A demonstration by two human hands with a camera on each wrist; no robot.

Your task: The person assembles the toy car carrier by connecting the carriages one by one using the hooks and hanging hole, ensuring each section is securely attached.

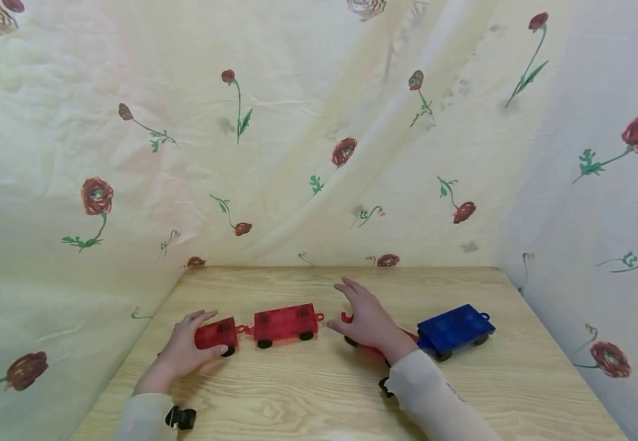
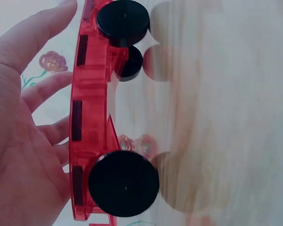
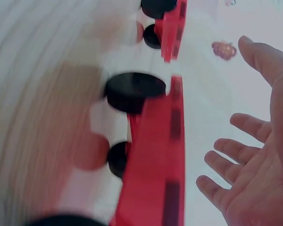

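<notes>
A person's left hand (image 1: 183,349) rests on a small red toy wagon (image 1: 217,334) at the left end of a row of wheeled magnetic-tile cars on a pale wooden table (image 1: 297,392), thumb at its near side and fingers lying straight over its top. Just right of it stands a longer red wagon (image 1: 285,323), the two apparently joined at their hooks. The right hand (image 1: 367,318) hovers open, fingers spread, above a third red car (image 1: 376,343) that it largely hides; contact cannot be made out in the blurred wrist view, where the palm (image 3: 254,188) stands apart from the car's red edge (image 3: 160,155). A blue wagon (image 1: 454,329) sits just right of that hand. Cream cloth printed with red flowers (image 1: 319,153) drapes behind and beside the table.
</notes>
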